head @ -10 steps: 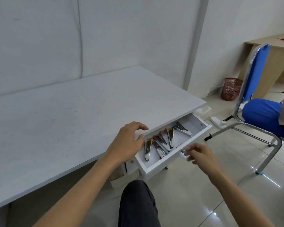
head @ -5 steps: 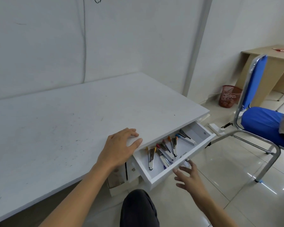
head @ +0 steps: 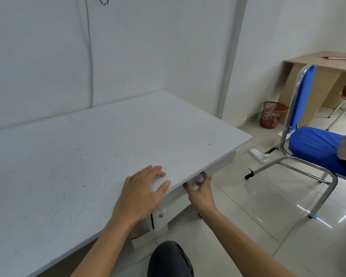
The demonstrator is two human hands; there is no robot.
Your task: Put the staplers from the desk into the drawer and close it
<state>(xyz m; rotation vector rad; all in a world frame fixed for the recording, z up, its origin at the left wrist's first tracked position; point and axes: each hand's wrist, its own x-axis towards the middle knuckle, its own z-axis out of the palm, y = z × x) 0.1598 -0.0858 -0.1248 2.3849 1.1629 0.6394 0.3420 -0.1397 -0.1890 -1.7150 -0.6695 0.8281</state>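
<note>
The white drawer (head: 177,199) sits pushed in under the front edge of the white desk (head: 92,148); only its front panel shows. The staplers are hidden inside it, and none lie on the desk top. My left hand (head: 142,193) rests flat on the desk edge above the drawer, fingers spread, holding nothing. My right hand (head: 200,191) is pressed against the drawer front just below the desk edge. Its fingers are blurred, so I cannot tell whether they grip the knob.
A blue chair (head: 312,144) with a metal frame stands to the right on the tiled floor. A white power strip (head: 260,155) lies beside it. A red waste basket (head: 272,114) and a wooden desk (head: 324,76) stand farther back. My knee (head: 168,260) is below the drawer.
The drawer, open with several staplers showing, has slid shut under the desk. My right hand moved in with its front. My left hand stayed on the desk edge.
</note>
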